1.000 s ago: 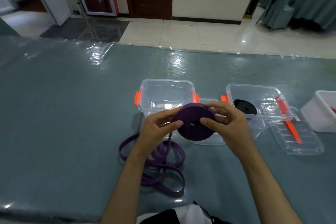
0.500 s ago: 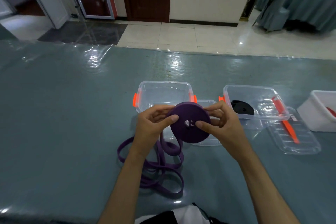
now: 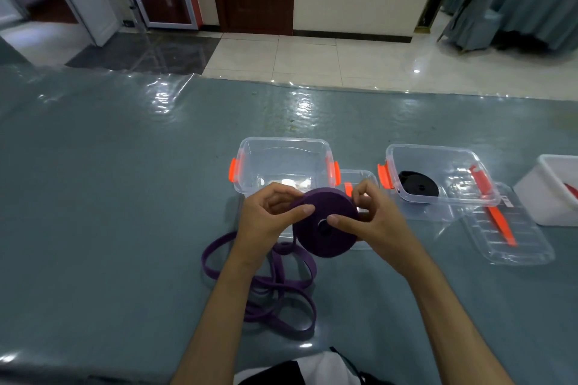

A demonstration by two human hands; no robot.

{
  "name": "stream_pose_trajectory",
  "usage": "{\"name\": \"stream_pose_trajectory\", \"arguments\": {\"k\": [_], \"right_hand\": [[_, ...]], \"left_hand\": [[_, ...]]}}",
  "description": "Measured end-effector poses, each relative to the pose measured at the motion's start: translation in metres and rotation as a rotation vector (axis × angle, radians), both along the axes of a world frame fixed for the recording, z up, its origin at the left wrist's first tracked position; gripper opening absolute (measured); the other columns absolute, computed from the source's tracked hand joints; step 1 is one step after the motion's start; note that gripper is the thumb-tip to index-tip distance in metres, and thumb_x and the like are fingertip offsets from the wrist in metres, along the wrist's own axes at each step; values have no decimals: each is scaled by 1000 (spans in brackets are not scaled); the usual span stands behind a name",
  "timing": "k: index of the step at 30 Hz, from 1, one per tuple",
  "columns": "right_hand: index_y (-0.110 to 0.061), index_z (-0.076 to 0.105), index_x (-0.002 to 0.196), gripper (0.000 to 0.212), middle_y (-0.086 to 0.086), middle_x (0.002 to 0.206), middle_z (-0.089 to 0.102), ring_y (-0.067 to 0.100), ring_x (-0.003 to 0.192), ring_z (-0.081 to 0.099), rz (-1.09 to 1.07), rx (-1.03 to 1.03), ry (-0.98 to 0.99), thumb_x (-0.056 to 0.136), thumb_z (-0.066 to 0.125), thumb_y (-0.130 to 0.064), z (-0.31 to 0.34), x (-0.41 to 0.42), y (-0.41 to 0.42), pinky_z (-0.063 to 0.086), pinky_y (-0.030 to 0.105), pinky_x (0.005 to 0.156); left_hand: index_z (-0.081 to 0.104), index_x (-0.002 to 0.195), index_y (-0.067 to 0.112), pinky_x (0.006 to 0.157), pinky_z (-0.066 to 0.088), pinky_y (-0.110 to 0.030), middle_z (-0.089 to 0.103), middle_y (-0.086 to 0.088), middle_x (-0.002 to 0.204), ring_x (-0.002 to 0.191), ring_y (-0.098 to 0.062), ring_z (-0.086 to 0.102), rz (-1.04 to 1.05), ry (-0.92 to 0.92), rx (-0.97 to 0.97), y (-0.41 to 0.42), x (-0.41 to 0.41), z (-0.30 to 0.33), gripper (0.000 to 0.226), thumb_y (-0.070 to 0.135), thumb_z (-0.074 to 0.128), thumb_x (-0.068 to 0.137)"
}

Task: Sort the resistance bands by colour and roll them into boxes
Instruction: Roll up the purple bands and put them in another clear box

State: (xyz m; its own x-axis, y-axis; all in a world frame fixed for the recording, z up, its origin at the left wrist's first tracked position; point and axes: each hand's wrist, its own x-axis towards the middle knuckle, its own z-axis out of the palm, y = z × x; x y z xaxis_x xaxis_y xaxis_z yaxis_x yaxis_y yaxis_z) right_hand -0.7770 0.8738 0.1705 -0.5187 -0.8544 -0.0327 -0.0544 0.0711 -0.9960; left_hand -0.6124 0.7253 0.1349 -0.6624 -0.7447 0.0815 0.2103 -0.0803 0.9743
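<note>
A purple resistance band, partly wound into a thick roll (image 3: 325, 228), is held above the table between both hands. My left hand (image 3: 266, 216) grips the roll's left rim with thumb and fingers. My right hand (image 3: 372, 219) pinches it from the right, thumb on its face near the centre hole. The unwound purple tail (image 3: 281, 294) lies in loose loops on the table below. Behind the roll stands an empty clear box with orange latches (image 3: 284, 147). A second clear box (image 3: 444, 153) to the right holds a rolled black band (image 3: 417, 187).
A clear lid (image 3: 513, 237) with an orange strip lies in front of the second box. Another lid (image 3: 359, 176) lies beside the empty box. A white tub (image 3: 550, 191) with something red inside sits at the right edge. The table has a glossy teal cover (image 3: 125, 197).
Both hands have kept turning the purple roll, shifting their grip on it. The loose tail on the table looks slightly shorter.
</note>
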Motion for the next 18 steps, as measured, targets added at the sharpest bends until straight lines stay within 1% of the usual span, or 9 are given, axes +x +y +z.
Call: {"name": "stream_pose_trajectory", "arguments": {"k": [1, 3, 5, 8, 10, 12, 14, 16, 18], "right_hand": [[-13, 50, 97, 46, 11, 93, 78, 36, 80, 77, -14, 3, 8, 74, 89, -23, -1, 0, 0, 63, 36, 58], [-24, 60, 112, 48, 12, 97, 79, 35, 83, 78, -38, -30, -4, 74, 89, -23, -1, 1, 0, 66, 40, 64], [-26, 65, 123, 53, 10, 101, 80, 31, 88, 79, -54, -81, 16, 76, 89, -20, -1, 1, 0, 67, 41, 69], [-20, 65, 116, 48, 9, 102, 81, 31, 88, 79, -139, -126, -32, 74, 89, -21, -3, 1, -1, 66, 41, 67], [-17, 60, 108, 50, 10, 98, 81, 31, 85, 79, -170, -95, -41, 70, 91, -25, -5, 0, -2, 65, 36, 63], [-19, 55, 102, 51, 12, 96, 80, 34, 83, 78, -130, -32, -47, 67, 92, -27, -8, -2, -2, 63, 35, 58], [-27, 58, 109, 50, 10, 97, 80, 33, 85, 79, -74, 2, -59, 71, 91, -26, -11, -4, 0, 63, 34, 57], [-35, 62, 123, 56, 10, 99, 81, 30, 87, 79, -50, -2, -45, 76, 91, -24, -13, -6, 1, 65, 39, 62], [-32, 68, 122, 52, 11, 100, 80, 34, 88, 78, -75, -31, -43, 75, 90, -25, -14, -6, 1, 66, 44, 66]], "left_hand": [[77, 98, 16, 84, 63, -27, 81, -11, 102, 99, -27, 79, -1, -8, -6, 1, -3, -1, 27, 17, 94, 77], [76, 97, 14, 80, 62, -25, 81, -12, 101, 96, -25, 80, -8, -5, 41, 2, -7, -3, 22, 13, 91, 81], [77, 100, 18, 79, 62, -26, 80, -10, 106, 96, -23, 79, -16, 1, 79, 3, -7, -5, 23, 20, 90, 81], [76, 113, 20, 79, 62, -28, 77, -7, 117, 96, -20, 78, 12, 27, 88, 4, -8, -9, 33, 26, 88, 83], [77, 114, 18, 80, 63, -29, 78, -8, 115, 94, -22, 78, 40, 47, 77, 4, -9, -10, 35, 26, 88, 82], [78, 111, 17, 81, 62, -28, 79, -9, 110, 95, -25, 79, 59, 44, 55, 3, -9, -11, 33, 25, 90, 81], [78, 109, 17, 81, 63, -30, 79, -10, 109, 96, -29, 80, 65, 33, 45, 1, -8, -13, 33, 24, 91, 80], [77, 109, 19, 80, 64, -31, 79, -9, 110, 94, -28, 80, 72, 16, 46, 3, -8, -16, 34, 28, 92, 80], [76, 109, 21, 79, 64, -33, 76, -8, 115, 95, -27, 79, 87, 16, 62, 7, -9, -20, 39, 36, 94, 78]]}}
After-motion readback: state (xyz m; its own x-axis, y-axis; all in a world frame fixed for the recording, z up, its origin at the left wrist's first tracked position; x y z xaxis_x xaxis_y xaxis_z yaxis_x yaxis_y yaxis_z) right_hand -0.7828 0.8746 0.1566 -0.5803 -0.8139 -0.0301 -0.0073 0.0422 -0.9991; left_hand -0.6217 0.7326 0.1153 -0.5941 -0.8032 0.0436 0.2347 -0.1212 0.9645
